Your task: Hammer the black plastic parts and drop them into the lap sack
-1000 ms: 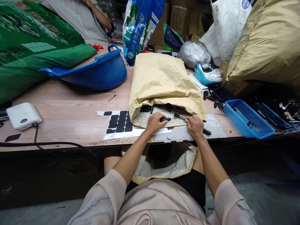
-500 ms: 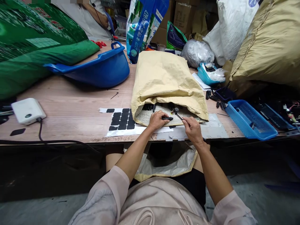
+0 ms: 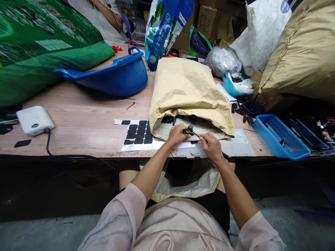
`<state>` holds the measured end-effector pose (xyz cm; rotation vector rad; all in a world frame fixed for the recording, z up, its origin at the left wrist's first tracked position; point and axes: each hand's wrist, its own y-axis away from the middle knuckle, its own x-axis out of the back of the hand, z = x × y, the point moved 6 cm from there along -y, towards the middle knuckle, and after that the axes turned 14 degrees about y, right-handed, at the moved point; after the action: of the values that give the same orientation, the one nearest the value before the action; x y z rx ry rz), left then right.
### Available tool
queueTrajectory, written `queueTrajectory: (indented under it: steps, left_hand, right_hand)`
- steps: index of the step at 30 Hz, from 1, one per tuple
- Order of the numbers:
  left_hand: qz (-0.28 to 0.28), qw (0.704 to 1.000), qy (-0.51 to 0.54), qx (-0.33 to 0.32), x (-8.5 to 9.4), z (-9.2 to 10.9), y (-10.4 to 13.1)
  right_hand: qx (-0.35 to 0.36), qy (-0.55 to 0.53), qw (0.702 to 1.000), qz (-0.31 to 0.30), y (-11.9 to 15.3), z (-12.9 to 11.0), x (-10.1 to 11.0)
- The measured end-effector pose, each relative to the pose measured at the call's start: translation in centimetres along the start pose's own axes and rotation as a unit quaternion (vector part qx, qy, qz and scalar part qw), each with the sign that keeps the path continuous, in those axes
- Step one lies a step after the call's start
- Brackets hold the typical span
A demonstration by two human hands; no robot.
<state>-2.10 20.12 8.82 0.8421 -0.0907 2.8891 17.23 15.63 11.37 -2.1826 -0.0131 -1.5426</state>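
In the head view, my left hand (image 3: 177, 135) is closed on a small black part (image 3: 186, 132) at the mouth of a yellow woven sack (image 3: 188, 80). My right hand (image 3: 211, 146) grips a tool with a thin metal shaft and a round dark head (image 3: 190, 128); its exact kind is unclear. The tool's head meets or overlaps the black part at my left fingertips; I cannot tell which. More black pieces (image 3: 174, 120) show inside the sack's opening. A sheet of black stickers (image 3: 140, 131) lies left of my left hand, partly under the sack.
A blue basin (image 3: 112, 78) and green sack (image 3: 52, 52) occupy the left, near a white box with a cable (image 3: 35, 120). At right are a blue basket (image 3: 281, 136) and a large tan sack (image 3: 300, 52). An open sack (image 3: 188, 191) hangs below the table edge. Another person's arm (image 3: 108, 14) shows behind.
My right hand has shifted slightly left and down, bringing the tool's head onto or over the black part in my left hand. The whole view has shifted a little.
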Motion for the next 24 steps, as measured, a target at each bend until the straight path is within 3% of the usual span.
queueTrajectory:
  steps: [5, 10, 14, 19, 22, 24]
  left_hand:
    - [0.001, 1.000, 0.014, -0.002, -0.1, -0.1, -0.1]
    - [0.004, 1.000, 0.021, -0.005, -0.2, -0.2, -0.1]
    - [-0.001, 1.000, 0.018, -0.008, -0.3, -0.2, 0.1]
    - [-0.009, 1.000, -0.003, -0.017, -0.1, 0.0, 0.0]
    - [-0.008, 0.999, -0.015, -0.037, -0.1, 1.0, 1.4]
    - [-0.020, 0.996, 0.006, -0.084, -0.7, 2.3, 3.8]
  right_hand:
    - [-0.010, 0.000, 1.000, 0.012, -0.4, 0.9, -0.2]
    - [-0.018, 0.066, 0.997, 0.024, -1.5, 4.3, 0.3]
    - [0.024, 0.113, 0.993, 0.013, -1.6, 6.5, -0.3]
    - [0.017, 0.118, 0.993, 0.020, -1.4, 7.4, -1.0]
    - [0.006, 0.116, 0.993, 0.016, -1.3, 7.2, -1.1]
    - [0.000, 0.118, 0.993, 0.016, -1.3, 7.0, -1.0]
